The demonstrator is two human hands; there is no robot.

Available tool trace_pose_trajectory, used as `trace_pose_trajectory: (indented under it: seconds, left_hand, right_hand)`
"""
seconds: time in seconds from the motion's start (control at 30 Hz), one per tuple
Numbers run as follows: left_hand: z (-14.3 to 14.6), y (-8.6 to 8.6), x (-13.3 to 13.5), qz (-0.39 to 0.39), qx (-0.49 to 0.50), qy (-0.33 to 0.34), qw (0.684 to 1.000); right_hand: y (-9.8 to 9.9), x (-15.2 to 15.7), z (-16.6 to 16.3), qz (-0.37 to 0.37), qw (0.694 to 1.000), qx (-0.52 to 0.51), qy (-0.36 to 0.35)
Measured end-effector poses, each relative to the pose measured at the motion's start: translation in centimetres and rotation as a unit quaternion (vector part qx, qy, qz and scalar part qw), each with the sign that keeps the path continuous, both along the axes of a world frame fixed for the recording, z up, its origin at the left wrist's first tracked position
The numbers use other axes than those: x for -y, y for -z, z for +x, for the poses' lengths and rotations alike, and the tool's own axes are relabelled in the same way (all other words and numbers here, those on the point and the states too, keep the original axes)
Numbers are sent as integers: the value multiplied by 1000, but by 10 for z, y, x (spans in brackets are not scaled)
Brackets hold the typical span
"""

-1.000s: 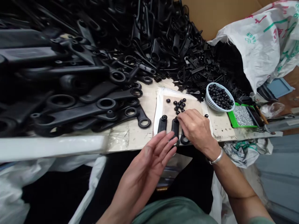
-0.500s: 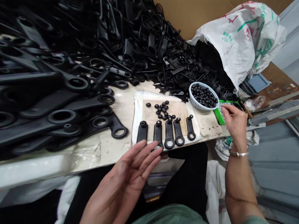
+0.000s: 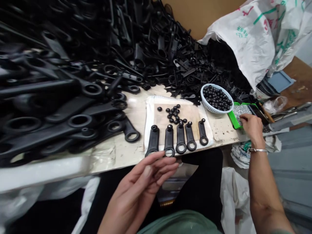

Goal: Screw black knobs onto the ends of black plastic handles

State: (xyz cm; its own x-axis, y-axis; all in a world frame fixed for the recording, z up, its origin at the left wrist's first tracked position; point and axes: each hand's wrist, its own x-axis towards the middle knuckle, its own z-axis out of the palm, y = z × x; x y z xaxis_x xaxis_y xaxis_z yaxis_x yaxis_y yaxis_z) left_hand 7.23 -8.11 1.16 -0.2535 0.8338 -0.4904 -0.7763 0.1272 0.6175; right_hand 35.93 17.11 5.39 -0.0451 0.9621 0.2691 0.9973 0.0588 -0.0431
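Note:
Several black plastic crank arms (image 3: 180, 136) lie in a row on a white cloth-edged pad (image 3: 150, 112), ring ends towards me. Small black balls (image 3: 173, 113) sit loose behind them. My left hand (image 3: 143, 185), fingers stretched and slightly curled, hovers palm-in by the table edge, close to the rings of the two leftmost arms; nothing is in it. At the right, my right hand (image 3: 253, 128) has its fingertips down in a green tray (image 3: 233, 121) of small silvery metal pieces (image 3: 243, 110). Its fingers are pinched together, and what they hold is hidden.
A pale blue basket (image 3: 216, 111) full of black balls stands left of the green tray. Larger black arms pile up (image 3: 80, 120) on the left, with small black parts (image 3: 185, 71) behind. A white printed sack (image 3: 243, 42) and a blue tray (image 3: 280, 81) are at the back right.
My right hand has lowered into the green tray, and its fingers now reach the metal pieces. My left hand's fingers have curled a little. The whole view has shifted slightly.

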Motion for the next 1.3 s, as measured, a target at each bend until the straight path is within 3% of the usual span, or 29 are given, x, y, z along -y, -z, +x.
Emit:
trace_pose_trajectory:
  seconds: [0.13,0.3,0.4,0.47,0.63,0.83,0.97,1.07,1.3]
  left_hand:
    - [4,-6,1,0,-8,-6,1000]
    - [3,-2,6,37,-64,-17,997]
    - [-3,3,8,107,-161,-21,981]
    - [-9,5,9,125,-264,-33,956]
    - [-21,8,12,113,-443,-80,886]
    - [-27,9,8,111,-464,-104,873]
    - [-32,6,-3,106,-498,-119,852]
    - [-33,6,-11,133,-510,-94,844]
    - [-27,9,-13,168,-522,-31,836]
  right_hand:
    - [0,-7,13,36,995,-87,-18]
    - [-8,1,17,79,976,-201,-41]
    - [-15,17,-1,80,931,-348,-79]
    - [-20,31,-24,82,916,-375,-117]
    - [-25,73,-108,-27,894,-379,-239]
    - [-13,97,-190,-177,818,-409,-363]
    - [-5,117,-202,-244,785,-424,-379]
    - [-1,133,-200,-267,773,-440,-370]
    - [7,145,-197,-248,776,-471,-338]
